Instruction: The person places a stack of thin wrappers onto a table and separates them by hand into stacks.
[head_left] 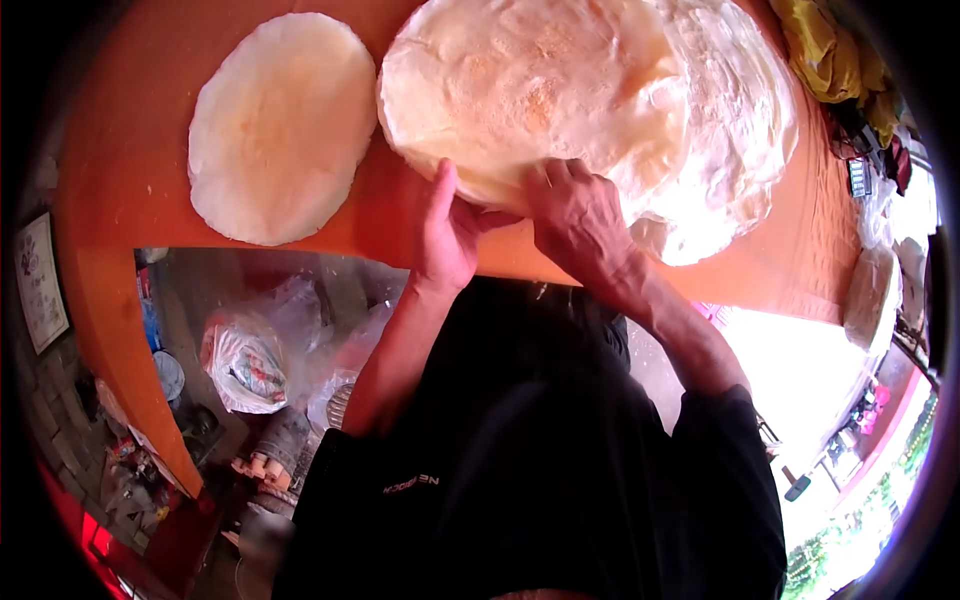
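A pile of large, thin, pale flatbreads [520, 80] lies on the orange table, its layers fanned toward the right. At the pile's near edge is my right hand [585, 215], knuckles up, with fingers curled and closed on the rim of the top flatbread. Beside it, my left hand [450, 235] has its thumb up against the same rim. Its other fingers reach right, under the edge, and are partly hidden. One single round flatbread [282, 130] lies flat on the left, apart from the pile.
The orange table [110, 180] has its near edge just in front of my body. Below it, plastic bags [250, 365] and a motor-like machine [275, 450] stand on the floor. Yellow cloth [825, 45] and a clear bag [877, 215] are at the right edge.
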